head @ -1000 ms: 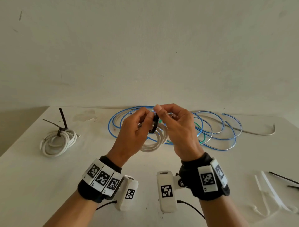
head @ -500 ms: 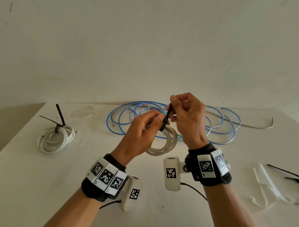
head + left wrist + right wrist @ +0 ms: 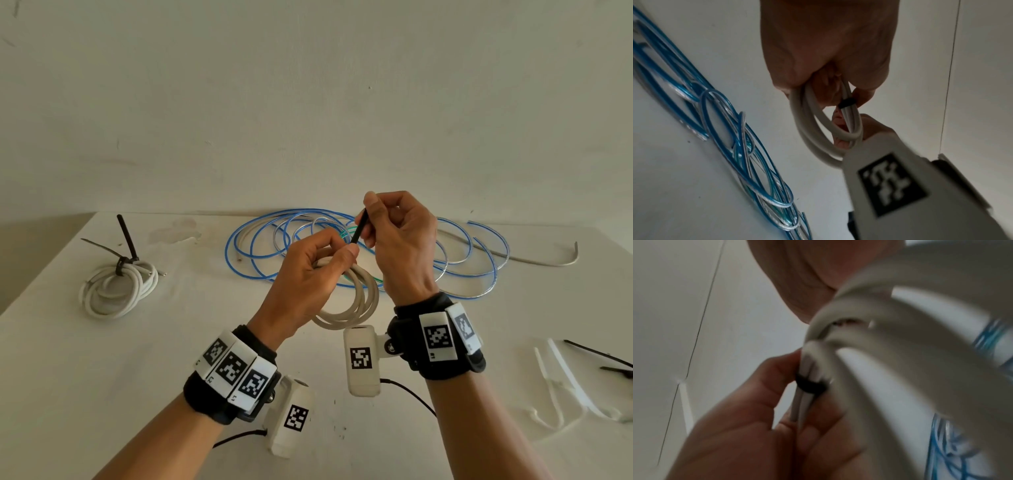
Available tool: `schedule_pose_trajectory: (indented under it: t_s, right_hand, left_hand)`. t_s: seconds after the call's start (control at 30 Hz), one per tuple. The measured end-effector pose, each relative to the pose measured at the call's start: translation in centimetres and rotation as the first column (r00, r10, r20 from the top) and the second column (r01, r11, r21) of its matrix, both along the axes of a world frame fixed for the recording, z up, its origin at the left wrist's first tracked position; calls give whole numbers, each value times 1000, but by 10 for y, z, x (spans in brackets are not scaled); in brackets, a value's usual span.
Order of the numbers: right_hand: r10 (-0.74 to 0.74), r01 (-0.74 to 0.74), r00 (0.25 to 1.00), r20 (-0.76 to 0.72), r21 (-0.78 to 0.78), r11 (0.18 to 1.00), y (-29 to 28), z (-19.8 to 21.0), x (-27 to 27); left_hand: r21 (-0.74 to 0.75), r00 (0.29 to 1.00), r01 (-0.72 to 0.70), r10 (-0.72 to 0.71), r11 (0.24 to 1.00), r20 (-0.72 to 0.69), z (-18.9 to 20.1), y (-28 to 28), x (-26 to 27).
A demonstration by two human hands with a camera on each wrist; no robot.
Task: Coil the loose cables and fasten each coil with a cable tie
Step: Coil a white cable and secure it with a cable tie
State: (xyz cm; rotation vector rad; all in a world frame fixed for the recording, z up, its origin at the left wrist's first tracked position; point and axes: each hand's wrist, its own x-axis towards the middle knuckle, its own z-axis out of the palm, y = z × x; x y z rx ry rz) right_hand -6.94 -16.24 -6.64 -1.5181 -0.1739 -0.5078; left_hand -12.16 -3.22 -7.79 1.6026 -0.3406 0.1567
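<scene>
The left hand [image 3: 308,274] grips the beige cable coil [image 3: 356,305] above the table [image 3: 102,377]. The right hand [image 3: 400,246] pinches the black cable tie [image 3: 359,230] by its tail. The coil appears light and springy; hold it beside the tie band.

The middle of the head view is taken up by the left hand [image 3: 308,274] and right hand [image 3: 400,246], raised over the white table [image 3: 85,377] with a beige coil of round cable [image 3: 356,301] hung between them. Behind them, at centre, passage along the table's far edge is blocked by a sprawl of loose blue and clear cable loops [image 3: 260,240]. At left, a tied white cable coil with upright black tie tails [image 3: 116,287] stands in the way. At lower right, loose white cable ties [image 3: 561,383] and black cable ties [image 3: 596,353] are spread. Bare tabletop is left at lower left and between the forearms.
</scene>
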Motion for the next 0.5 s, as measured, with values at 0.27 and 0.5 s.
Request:
schedule_pose_trajectory:
  t_s: [0.27,0.5]
  right_hand:
    - [68,-69,995,-68,-10,998,-6,-1,3]
    - [391,-560,821,-416,-451,695,0,5,-13]
  left_hand:
    - [62,1000,-21,21,998,12,-9,4,2]
    - [-202,961,-225,183,953,-205,-11,26,24]
